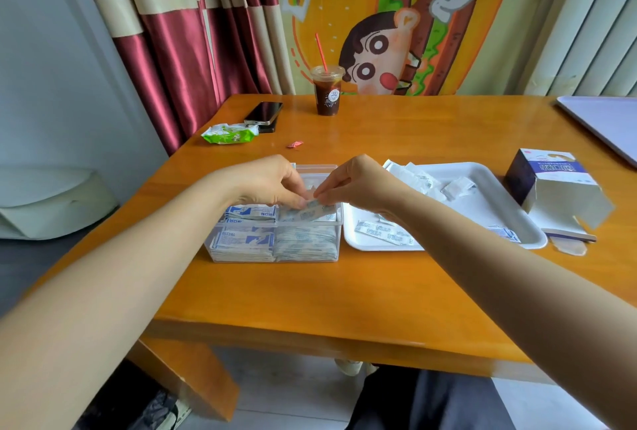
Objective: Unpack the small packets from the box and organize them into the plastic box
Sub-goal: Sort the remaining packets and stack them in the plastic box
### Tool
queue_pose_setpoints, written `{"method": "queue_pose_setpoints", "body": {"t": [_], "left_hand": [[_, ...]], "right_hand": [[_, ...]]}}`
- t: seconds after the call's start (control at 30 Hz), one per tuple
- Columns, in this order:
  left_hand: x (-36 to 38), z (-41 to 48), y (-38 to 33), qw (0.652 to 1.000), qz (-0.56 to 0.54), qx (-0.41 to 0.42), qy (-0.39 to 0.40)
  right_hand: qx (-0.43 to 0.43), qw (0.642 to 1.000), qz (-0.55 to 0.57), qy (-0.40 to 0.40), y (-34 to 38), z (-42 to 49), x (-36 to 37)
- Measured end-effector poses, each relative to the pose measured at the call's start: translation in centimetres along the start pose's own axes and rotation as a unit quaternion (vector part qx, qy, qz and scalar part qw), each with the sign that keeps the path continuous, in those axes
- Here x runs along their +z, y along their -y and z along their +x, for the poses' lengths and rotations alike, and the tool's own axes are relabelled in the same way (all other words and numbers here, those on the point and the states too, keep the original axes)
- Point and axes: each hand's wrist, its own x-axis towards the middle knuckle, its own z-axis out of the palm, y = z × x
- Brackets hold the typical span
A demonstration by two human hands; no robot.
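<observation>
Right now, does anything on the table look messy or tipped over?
Yes. The purple cardboard box lies tipped on its side right of the white tray, its flap hanging open. A tiny red wrapper lies loose on the table. The packets in the clear plastic box look neatly stacked.

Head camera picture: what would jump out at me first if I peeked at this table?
The left hand and right hand meet mid-table, pinching small packets over the clear plastic box. Behind the table hangs a bright cartoon burger poster, with a dark iced drink standing before it.
</observation>
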Motion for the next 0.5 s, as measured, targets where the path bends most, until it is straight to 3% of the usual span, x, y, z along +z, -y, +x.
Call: {"method": "queue_pose_setpoints", "body": {"t": [0.13,0.3,0.5], "left_hand": [[-0.4,0.4,-0.1,1.000,0.004,-0.020,0.004],[1.1,1.7,-0.8,0.990,0.096,-0.058,0.090],[2.3,1.4,-0.9,0.991,0.097,-0.070,0.063]], "right_hand": [[-0.035,0.999,-0.028,-0.020,-0.3,0.1,-0.3],[-0.048,0.997,-0.039,-0.046,-1.1,0.1,-0.7],[-0.049,0.998,-0.034,-0.027,-1.6,-0.3,-0.6]]}}
